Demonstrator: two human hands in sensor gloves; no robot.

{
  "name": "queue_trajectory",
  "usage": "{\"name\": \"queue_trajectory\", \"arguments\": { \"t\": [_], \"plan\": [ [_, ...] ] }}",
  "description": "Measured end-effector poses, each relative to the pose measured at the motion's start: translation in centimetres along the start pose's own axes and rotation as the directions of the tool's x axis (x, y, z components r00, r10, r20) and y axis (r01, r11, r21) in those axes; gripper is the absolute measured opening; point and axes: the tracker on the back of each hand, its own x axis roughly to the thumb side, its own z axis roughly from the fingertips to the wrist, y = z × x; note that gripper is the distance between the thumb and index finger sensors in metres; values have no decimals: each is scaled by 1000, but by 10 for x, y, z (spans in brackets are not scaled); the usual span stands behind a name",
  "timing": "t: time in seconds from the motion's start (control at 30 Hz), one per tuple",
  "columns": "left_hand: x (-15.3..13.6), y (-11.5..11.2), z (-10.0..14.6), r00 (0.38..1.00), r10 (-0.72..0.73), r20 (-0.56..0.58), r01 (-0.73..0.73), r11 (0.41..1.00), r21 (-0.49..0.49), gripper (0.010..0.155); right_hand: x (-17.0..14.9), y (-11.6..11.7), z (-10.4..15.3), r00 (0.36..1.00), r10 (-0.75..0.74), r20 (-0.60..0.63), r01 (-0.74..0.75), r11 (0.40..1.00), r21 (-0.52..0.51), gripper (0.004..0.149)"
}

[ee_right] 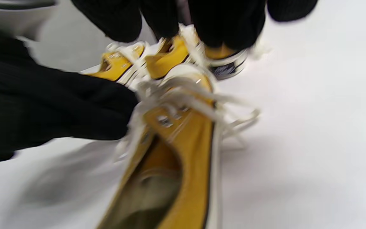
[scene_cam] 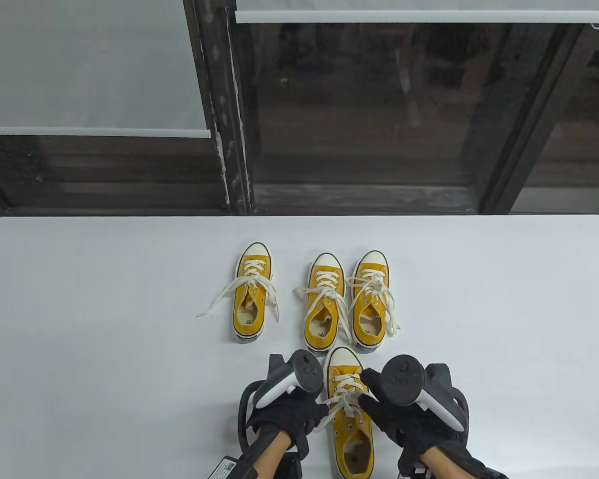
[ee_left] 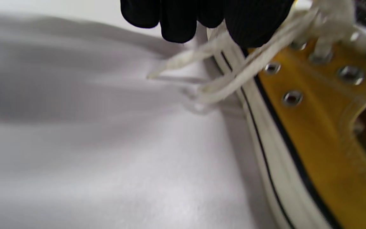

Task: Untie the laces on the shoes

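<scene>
On the white table (scene_cam: pixel 105 299) stand four yellow canvas sneakers with white rubber toe caps and cream laces, all with toes pointing toward the top of the table view; the nearest yellow sneaker (scene_cam: pixel 352 424) sits at the lower centre of that frame, between the two gloved hands; its cream lace bow (scene_cam: pixel 345 399) lies over the eyelets at mid-shoe, and it looks still tied, though blur hides the knot itself.

The left hand (scene_cam: pixel 284 416), in a black glove with a grey tracker on its back, sits at the lower left of the shoe; its fingers reach the lace at the shoe's left edge; in the left wrist view the black fingertips (ee_left: pixel 249 25) curl down at the top of the frame onto cream lace strands that trail off the white sole onto the table; they appear to pinch a strand, though blur leaves the grip uncertain.

The right hand (scene_cam: pixel 404 416), gloved alike, lies at the lower right of the shoe with its fingers over the laces; whether they grip a strand I cannot tell, since the right wrist view is smeared.

Toward the middle of the table view stand the other three: a lone sneaker (scene_cam: pixel 251 294) at centre left with loose lace ends spread out on the table; a pair just right of it, the middle sneaker (scene_cam: pixel 323 304) and the right-hand sneaker (scene_cam: pixel 369 302) side by side, laces hanging over their sides.
</scene>
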Motion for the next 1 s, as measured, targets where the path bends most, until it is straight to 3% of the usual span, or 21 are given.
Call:
{"name": "queue_trajectory", "arguments": {
  "t": [0.13, 0.27, 0.33, 0.43, 0.6, 0.67, 0.77, 0.87, 0.97, 1.0],
  "plan": [
    [4, -2, -4, 997, -66, -35, 66, 998, 3, 43, -6, 18, -19, 990, -142, 16, 140, 986, 93, 62],
    [0, 19, 13, 994, 88, 62, -92, 993, 70, 41, -10, 37, -29, 986, -169, -2, 166, 968, 188, 62],
    [-1, 32, 26, 979, 152, 134, -167, 979, 115, 41, -10, 40, -30, 994, -105, -21, 107, 983, 148, 58],
    [-2, 52, 47, 934, 251, 256, -300, 938, 174, 41, -12, 42, -30, 990, -135, -34, 138, 978, 156, 55],
    [-8, 82, 73, 808, 445, 386, -538, 825, 176, 41, -18, 42, -32, 984, -171, -60, 178, 971, 161, 55],
    [-10, 96, 83, 751, 502, 429, -611, 775, 162, 42, -18, 43, -31, 985, -162, -60, 170, 973, 155, 55],
    [-11, 123, 108, 635, 559, 533, -734, 652, 192, 42, -18, 43, -31, 986, -157, -62, 164, 975, 151, 54],
    [-13, 146, 133, 496, 586, 640, -829, 538, 149, 42, -18, 43, -31, 986, -155, -62, 162, 975, 150, 53],
    [-13, 166, 158, 209, 602, 770, -915, 399, -63, 42, -18, 43, -31, 986, -154, -65, 162, 976, 148, 53],
    [-12, 169, 163, 157, 594, 789, -918, 382, -105, 42, -18, 43, -31, 986, -152, -65, 160, 976, 147, 52]
  ]
}}
